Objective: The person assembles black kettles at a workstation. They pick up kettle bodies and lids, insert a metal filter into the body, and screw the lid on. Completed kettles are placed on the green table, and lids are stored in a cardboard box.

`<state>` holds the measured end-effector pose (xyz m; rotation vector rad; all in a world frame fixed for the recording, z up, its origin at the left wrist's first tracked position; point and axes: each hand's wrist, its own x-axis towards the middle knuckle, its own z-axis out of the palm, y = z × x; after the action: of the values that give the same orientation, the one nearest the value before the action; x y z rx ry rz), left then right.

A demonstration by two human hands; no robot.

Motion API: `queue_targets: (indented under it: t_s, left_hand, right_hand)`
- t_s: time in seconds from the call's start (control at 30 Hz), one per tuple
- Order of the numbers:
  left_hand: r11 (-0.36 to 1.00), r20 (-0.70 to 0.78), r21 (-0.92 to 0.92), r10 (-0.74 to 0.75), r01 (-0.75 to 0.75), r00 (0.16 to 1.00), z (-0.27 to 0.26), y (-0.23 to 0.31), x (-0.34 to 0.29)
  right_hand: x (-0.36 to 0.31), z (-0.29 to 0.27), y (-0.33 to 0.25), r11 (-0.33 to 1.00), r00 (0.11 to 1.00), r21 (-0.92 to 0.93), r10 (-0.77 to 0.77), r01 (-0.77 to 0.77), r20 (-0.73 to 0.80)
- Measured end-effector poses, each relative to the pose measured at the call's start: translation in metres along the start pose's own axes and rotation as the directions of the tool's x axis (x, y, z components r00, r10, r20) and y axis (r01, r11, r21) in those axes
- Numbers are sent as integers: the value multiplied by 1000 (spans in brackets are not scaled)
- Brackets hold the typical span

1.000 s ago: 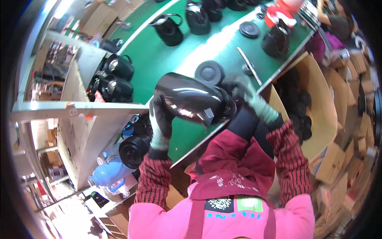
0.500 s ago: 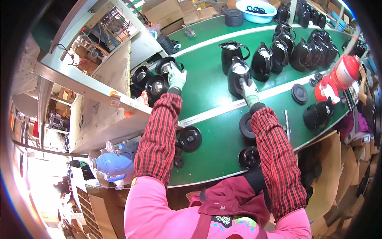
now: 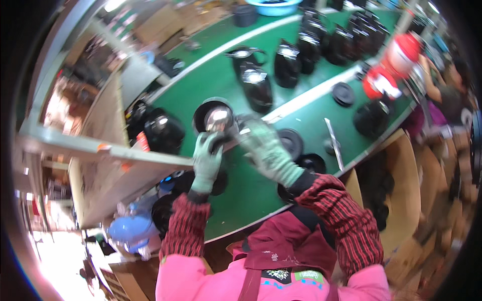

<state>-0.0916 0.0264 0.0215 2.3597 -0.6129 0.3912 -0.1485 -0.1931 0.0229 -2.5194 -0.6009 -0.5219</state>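
Left hand (image 3: pixel 207 159) curled, apparently gripping the near edge of a black jug (image 3: pixel 215 114) over the green counter (image 3: pixel 238 208); right hand (image 3: pixel 267 150) at its right side, blurred, grip can't be told. Probably positioning the jug; next move likely calls for steady two-handed support.

A maroon apron (image 3: pixel 288 246) covers a pink top (image 3: pixel 182 281), oversleeves (image 3: pixel 346 220) seem red-black checked, gloves (image 3: pixel 271 153) green.
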Motion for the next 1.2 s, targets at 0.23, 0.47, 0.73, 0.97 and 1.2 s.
queue_targets:
  t_s: [0.23,0.47,0.73,0.97,1.2]
  left_hand:
    - [898,128,-397,258,-189,958,-71,108,-89]
    - [487,713,-499,-239,717,659,-57,24,-210]
    - [133,928,-369,-9,920,373,-25,-20,-330]
    - [74,922,-386,6,919,387,-19,-41,-316]
    - [-188,949,-307,11,933,314,-9,-67,-326]
  right_hand:
    - [-104,-70,-59,991,996,113,-73,66,59]
    - [-248,-75,-124,351,694,859,720,-374,8]
    - [-277,-103,-155,165,807,922,553,-349,206]
    - [-274,-89,-159,195,735,865,630,-463,252]
    - [-256,-90,-161,380,847,810,471,-447,247]
